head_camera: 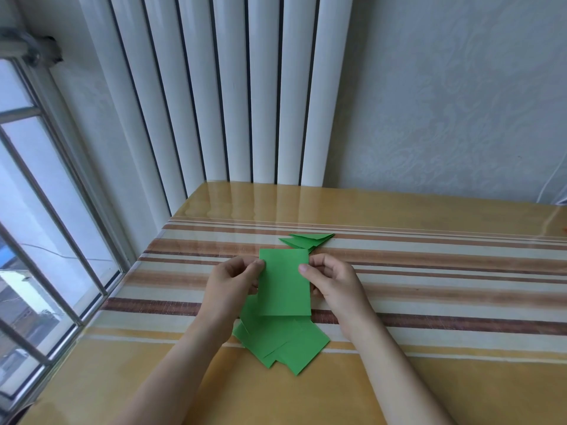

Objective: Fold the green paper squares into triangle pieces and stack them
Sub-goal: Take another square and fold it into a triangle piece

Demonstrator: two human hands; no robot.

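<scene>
At the centre of the frame, a flat green paper rectangle (pixel 284 282) was held upright between two bare hands, its long sides running up and down the picture. The left hand (pixel 230 282) pinched the sheet's left edge, thumb tip on the front face near the upper corner and the other fingers curled behind. The right hand (pixel 333 279) pinched the right edge in the same way, thumb on the front, fingers folded behind the paper.

Just below the held sheet, in the lower centre, lay a loose fanned pile of green paper squares (pixel 280 343) on the glossy striped yellow-and-brown tabletop (pixel 429 286); the pile's upper part was hidden behind the sheet and the left wrist. Just above the sheet's top edge, a small stack of folded green paper triangles (pixel 308 240) rested on the table, partly covered by the sheet's upper right corner.

A white ribbed radiator (pixel 214 87) stood against the wall at upper centre, and a metal-framed window (pixel 46 225) filled the left side.
</scene>
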